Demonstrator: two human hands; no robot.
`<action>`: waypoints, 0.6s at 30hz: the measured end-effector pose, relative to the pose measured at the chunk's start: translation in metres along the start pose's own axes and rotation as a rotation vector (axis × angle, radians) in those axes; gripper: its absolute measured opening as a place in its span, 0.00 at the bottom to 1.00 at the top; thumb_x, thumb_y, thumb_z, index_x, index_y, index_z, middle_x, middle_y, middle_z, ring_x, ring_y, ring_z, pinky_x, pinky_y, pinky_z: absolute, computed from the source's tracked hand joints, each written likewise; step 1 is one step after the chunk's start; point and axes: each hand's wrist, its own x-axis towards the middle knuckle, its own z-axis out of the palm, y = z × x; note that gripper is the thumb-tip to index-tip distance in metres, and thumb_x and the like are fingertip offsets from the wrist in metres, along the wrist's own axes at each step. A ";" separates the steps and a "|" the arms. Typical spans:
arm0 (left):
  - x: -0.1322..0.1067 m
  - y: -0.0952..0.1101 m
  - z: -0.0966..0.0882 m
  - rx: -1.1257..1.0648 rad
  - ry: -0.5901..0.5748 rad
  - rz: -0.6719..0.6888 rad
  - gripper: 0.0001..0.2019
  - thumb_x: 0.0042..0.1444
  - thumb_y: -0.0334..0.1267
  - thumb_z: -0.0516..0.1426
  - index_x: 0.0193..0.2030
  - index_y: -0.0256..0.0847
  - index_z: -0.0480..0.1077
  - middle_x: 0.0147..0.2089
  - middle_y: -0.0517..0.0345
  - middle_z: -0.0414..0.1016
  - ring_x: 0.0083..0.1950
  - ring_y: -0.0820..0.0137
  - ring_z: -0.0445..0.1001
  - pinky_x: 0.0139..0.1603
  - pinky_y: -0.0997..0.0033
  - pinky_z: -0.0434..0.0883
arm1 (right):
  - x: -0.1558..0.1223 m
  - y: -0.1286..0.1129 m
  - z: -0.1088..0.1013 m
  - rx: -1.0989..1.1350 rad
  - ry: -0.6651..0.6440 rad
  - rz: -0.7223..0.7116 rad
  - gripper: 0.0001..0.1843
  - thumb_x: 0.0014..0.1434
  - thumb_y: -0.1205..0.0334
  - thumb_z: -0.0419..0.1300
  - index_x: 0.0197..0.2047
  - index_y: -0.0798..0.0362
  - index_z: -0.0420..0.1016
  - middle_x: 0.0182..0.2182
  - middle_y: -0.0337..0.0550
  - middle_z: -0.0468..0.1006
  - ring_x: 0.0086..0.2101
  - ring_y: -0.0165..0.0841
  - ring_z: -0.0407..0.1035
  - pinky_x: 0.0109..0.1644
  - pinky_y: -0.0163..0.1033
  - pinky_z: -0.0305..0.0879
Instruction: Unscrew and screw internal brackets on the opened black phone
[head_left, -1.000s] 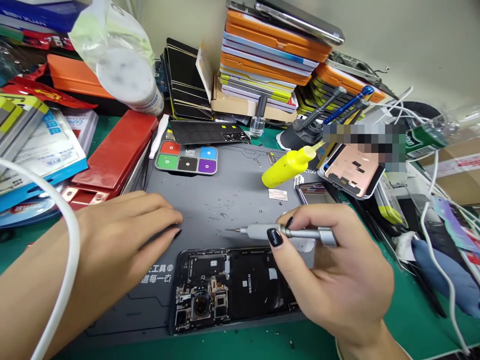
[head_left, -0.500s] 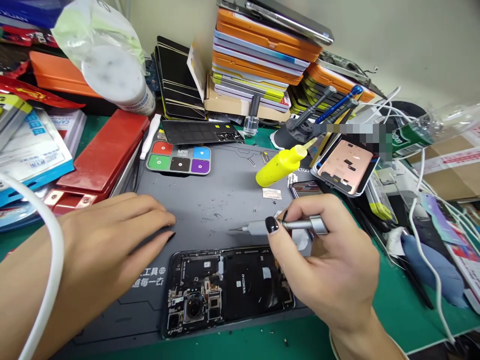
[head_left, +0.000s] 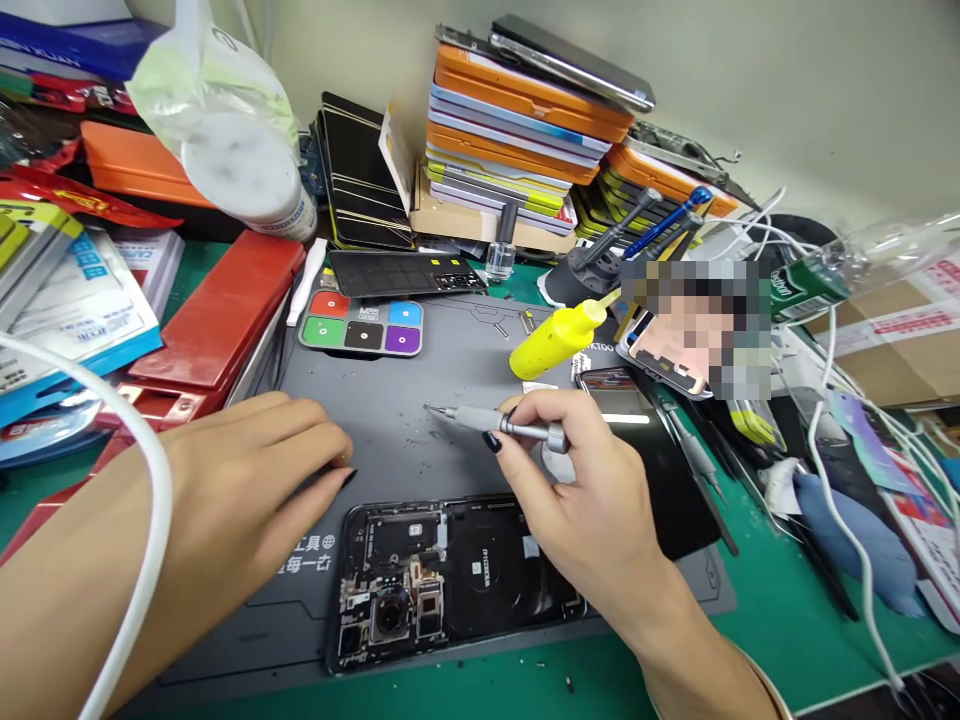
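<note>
My right hand is closed around a slim grey precision screwdriver, held nearly level above the mat. Its tip points left; a tiny speck shows at the tip, too small to name. Below lies an opened phone, back cover off, camera modules at its left end and a black inner cover at its middle. My right hand hides part of the phone's right end. To the left, my left hand rests on the dark grey work mat, fingers loosely extended, thumb apart, with nothing seen in it.
A yellow bottle lies tilted on the mat, near a colored-square tray and a detached phone back. Dark phone screens lie to the right. A white cable crosses above my left forearm. Orange cases stand stacked behind.
My right hand has moved left and slightly up with the screwdriver, its tip now further from the phone. The left hand stays in nearly the same place. The view has shifted slightly.
</note>
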 end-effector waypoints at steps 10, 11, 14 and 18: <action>0.006 0.006 0.004 -0.002 0.088 -0.006 0.11 0.76 0.42 0.51 0.59 0.47 0.70 0.53 0.54 0.81 0.48 0.64 0.85 0.46 0.62 0.79 | 0.006 -0.011 -0.006 0.051 0.140 0.007 0.09 0.63 0.69 0.63 0.41 0.47 0.69 0.30 0.29 0.78 0.27 0.24 0.77 0.32 0.28 0.74; 0.007 0.009 0.005 -0.008 0.090 -0.012 0.11 0.76 0.41 0.51 0.59 0.47 0.70 0.54 0.54 0.80 0.50 0.64 0.84 0.48 0.63 0.80 | 0.007 -0.010 -0.006 0.036 0.174 0.009 0.09 0.63 0.69 0.63 0.40 0.47 0.69 0.28 0.28 0.77 0.25 0.25 0.75 0.30 0.29 0.73; 0.013 0.013 0.015 0.000 0.109 0.012 0.13 0.77 0.38 0.49 0.60 0.46 0.72 0.57 0.51 0.80 0.56 0.61 0.81 0.57 0.60 0.79 | 0.009 -0.004 -0.007 -0.002 0.260 0.004 0.09 0.60 0.70 0.62 0.37 0.46 0.67 0.24 0.28 0.72 0.20 0.25 0.69 0.25 0.32 0.68; 0.023 0.012 0.033 0.121 0.077 0.035 0.20 0.75 0.37 0.48 0.67 0.46 0.72 0.58 0.45 0.81 0.54 0.54 0.79 0.50 0.52 0.79 | 0.011 0.002 -0.008 0.005 0.311 -0.019 0.08 0.58 0.68 0.62 0.35 0.46 0.66 0.23 0.28 0.71 0.19 0.25 0.65 0.23 0.33 0.64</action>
